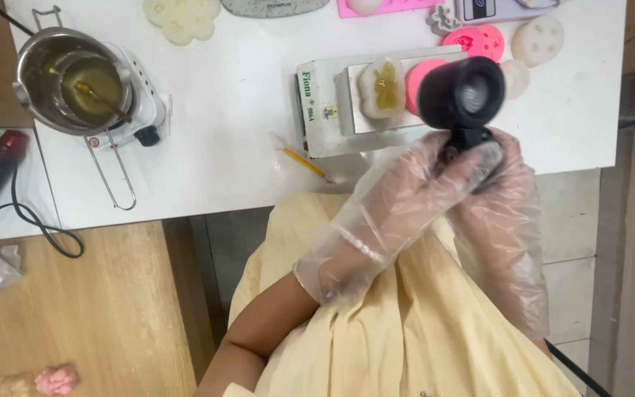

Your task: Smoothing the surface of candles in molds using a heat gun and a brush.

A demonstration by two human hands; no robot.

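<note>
Both my hands wear clear plastic gloves and grip a black heat gun point(461, 94) by its handle. My left hand point(395, 209) wraps the handle from the left, and my right hand point(501, 198) holds it from the right. The gun's round barrel hangs over a white silicone mold point(381, 87) filled with amber liquid and a pink mold point(419, 77) beside it. Both molds rest on a white metal block point(325, 110) on the white table point(229, 110).
A steel pot point(75, 77) of yellowish liquid with a stirrer sits on a small white hot plate point(145, 110) at left. A thin yellow stick point(304, 162) lies near the block. More white and pink molds point(538, 40) lie at the back. A wooden bench point(97, 309) stands lower left.
</note>
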